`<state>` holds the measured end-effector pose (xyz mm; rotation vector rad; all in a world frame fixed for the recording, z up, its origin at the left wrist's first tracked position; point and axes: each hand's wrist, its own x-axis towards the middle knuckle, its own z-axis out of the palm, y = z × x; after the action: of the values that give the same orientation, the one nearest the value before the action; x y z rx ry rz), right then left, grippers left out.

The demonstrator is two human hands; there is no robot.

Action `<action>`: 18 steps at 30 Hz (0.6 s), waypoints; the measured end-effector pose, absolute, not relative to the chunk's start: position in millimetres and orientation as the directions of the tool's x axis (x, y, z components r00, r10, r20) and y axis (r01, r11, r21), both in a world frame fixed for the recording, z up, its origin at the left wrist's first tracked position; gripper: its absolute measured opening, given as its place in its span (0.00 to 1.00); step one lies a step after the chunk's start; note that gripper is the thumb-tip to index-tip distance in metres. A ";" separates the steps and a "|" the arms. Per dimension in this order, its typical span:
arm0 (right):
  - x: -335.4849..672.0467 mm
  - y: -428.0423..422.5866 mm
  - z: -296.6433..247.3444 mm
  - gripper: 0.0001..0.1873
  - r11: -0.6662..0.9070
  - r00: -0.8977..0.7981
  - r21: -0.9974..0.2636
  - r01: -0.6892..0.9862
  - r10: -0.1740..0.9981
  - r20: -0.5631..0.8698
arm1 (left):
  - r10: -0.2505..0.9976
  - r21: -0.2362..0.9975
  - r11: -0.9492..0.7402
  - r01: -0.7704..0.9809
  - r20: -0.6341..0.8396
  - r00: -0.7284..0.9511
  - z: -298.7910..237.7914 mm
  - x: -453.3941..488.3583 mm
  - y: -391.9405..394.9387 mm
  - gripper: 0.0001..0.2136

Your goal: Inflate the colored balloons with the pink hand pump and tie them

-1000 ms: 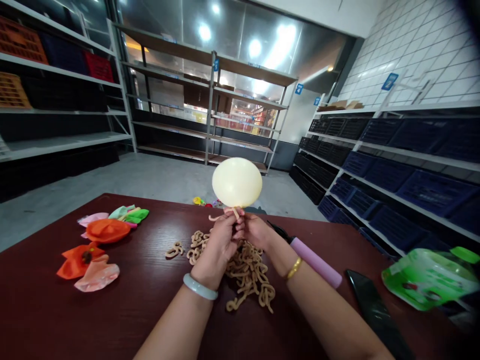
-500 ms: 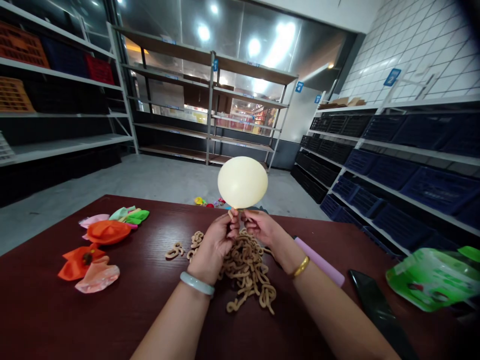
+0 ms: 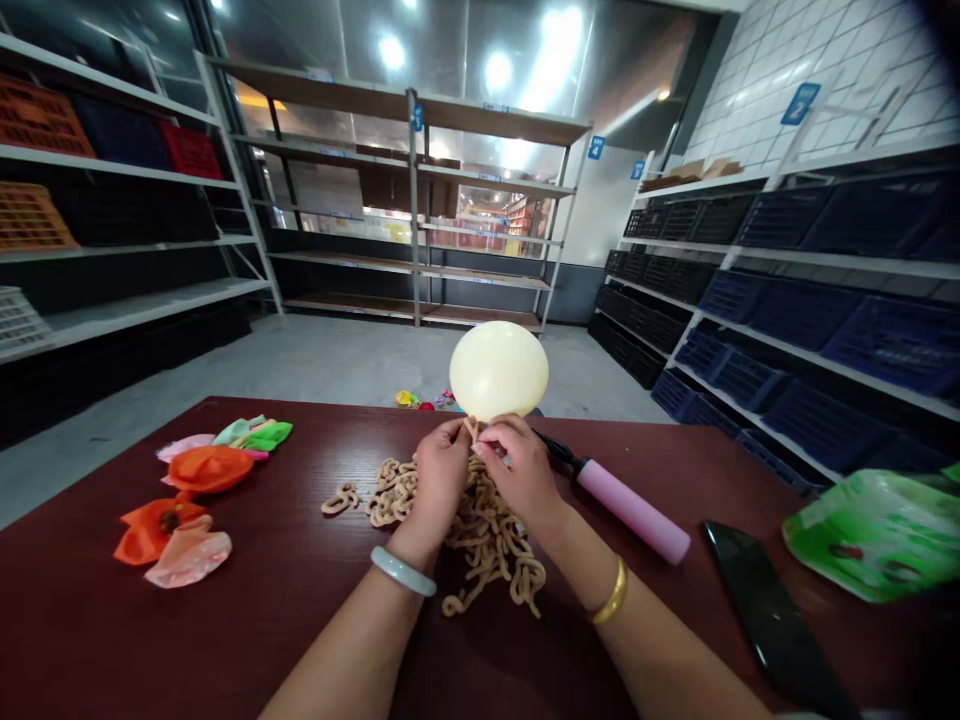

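Note:
A pale yellow inflated balloon (image 3: 499, 368) stands upright above the middle of the dark red table (image 3: 300, 620). My left hand (image 3: 439, 475) and my right hand (image 3: 517, 470) are side by side just under it, both pinching its neck with closed fingers. Below the hands lies a heap of tan knotted uninflated balloons (image 3: 480, 535). A jade bangle is on my left wrist and a gold one on my right.
Flat orange, pink and green balloons (image 3: 199, 480) lie at the table's left. A pink hand pump (image 3: 630, 505), a black phone (image 3: 772, 620) and a green packet (image 3: 877, 535) lie to the right. Shelving racks with crates line the room.
My hands closed together again on the balloon's neck after the right hand briefly drew apart. The balloon shifted slightly right and the view tilted.

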<state>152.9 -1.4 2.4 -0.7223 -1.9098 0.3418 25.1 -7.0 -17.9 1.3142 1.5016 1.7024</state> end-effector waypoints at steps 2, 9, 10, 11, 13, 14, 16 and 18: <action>155.0 -1.7 3.0 0.05 0.812 -0.313 -0.511 0.283 0.582 0.751 | 0.853 0.918 -0.293 0.266 0.377 -0.360 -19.5 27.5 -8.6 0.15; 164.3 5.5 1.6 0.07 0.839 -0.361 -0.516 0.173 0.541 0.759 | 0.842 0.894 -0.334 0.300 0.426 -0.331 -23.3 30.3 -9.3 0.14; 165.3 6.5 1.2 0.05 0.826 -0.345 -0.535 0.177 0.562 0.752 | 0.841 0.889 -0.336 0.310 0.432 -0.326 -23.1 31.0 -9.8 0.14; 166.2 7.3 0.9 0.04 0.807 -0.322 -0.561 0.185 0.589 0.741 | 0.838 0.882 -0.339 0.329 0.441 -0.320 -22.8 31.9 -10.5 0.14; 167.7 7.9 0.9 0.04 0.771 -0.277 -0.606 0.196 0.637 0.720 | 0.825 0.854 -0.349 0.387 0.476 -0.304 -22.0 34.1 -12.8 0.14; 168.4 7.8 1.2 0.04 0.760 -0.264 -0.617 0.202 0.649 0.713 | 0.813 0.833 -0.358 0.423 0.501 -0.298 -21.6 35.2 -14.2 0.13; 169.6 6.8 2.4 0.04 0.758 -0.250 -0.614 0.222 0.653 0.715 | 0.776 0.782 -0.381 0.493 0.560 -0.290 -20.9 36.6 -16.9 0.13; 170.5 5.3 4.2 0.04 0.760 -0.241 -0.596 0.260 0.649 0.721 | 0.734 0.727 -0.402 0.557 0.619 -0.278 -20.8 36.4 -18.9 0.12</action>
<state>170.5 5.3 4.2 -0.7046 -1.8233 0.4278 36.4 -18.9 -20.8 1.7875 1.6238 1.7634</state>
